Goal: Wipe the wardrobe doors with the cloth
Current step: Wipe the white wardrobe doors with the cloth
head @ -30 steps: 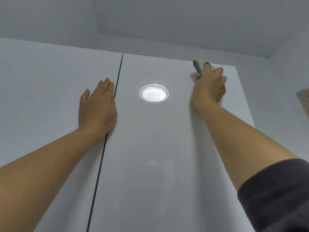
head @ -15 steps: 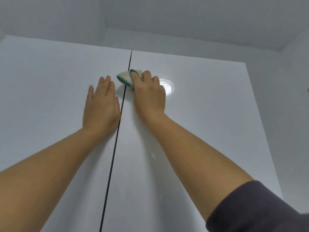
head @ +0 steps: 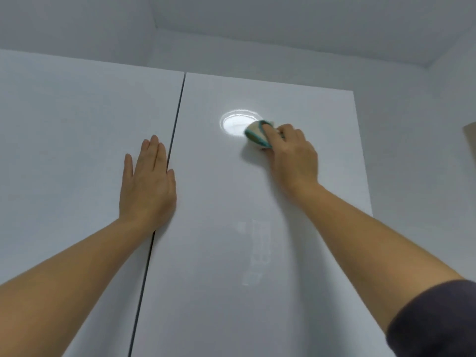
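Two glossy white wardrobe doors fill the view, the left door (head: 72, 155) and the right door (head: 231, 253), split by a dark vertical gap. My left hand (head: 148, 181) lies flat with straight fingers on the left door, its thumb edge at the gap. My right hand (head: 292, 157) presses a folded cream cloth with a teal edge (head: 256, 134) against the upper part of the right door, fingers curled over it. The cloth sits at the right rim of a round lamp reflection.
The wardrobe's top edge runs just under the white ceiling (head: 283, 27). A white wall (head: 412, 150) adjoins the right door's outer edge, with a beige object (head: 470, 137) at the frame's right border.
My right hand swept the cloth from the right door's top right corner to the gap, then back right and lower to the lamp reflection. My left hand stayed flat on the left door.
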The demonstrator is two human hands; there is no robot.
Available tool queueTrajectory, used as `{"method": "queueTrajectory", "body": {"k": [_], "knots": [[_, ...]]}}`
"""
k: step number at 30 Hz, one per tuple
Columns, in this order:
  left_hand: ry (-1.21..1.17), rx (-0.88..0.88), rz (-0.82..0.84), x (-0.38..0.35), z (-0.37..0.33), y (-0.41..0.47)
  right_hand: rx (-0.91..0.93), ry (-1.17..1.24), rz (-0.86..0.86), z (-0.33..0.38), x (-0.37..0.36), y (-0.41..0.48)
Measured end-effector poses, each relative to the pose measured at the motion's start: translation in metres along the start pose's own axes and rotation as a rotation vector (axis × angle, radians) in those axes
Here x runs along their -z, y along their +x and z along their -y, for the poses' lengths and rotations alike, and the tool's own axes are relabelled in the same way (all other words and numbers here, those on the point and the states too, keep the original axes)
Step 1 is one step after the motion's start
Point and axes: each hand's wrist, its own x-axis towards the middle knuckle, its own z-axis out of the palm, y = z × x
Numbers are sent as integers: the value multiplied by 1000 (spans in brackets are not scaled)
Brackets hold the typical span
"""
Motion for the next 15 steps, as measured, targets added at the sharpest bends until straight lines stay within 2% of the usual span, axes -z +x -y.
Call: {"method": "queueTrajectory", "body": {"k": [5,9,15], "knots": [[8,-30,32,1,8,-26,-253,-33,59,-67,23,-29],[9,-41,29,-1,17,-38,-432,51,71,-91,46,-42],[36,-85,7,-4,21,-39,-473,-40,225,-94,54,-29]]}}
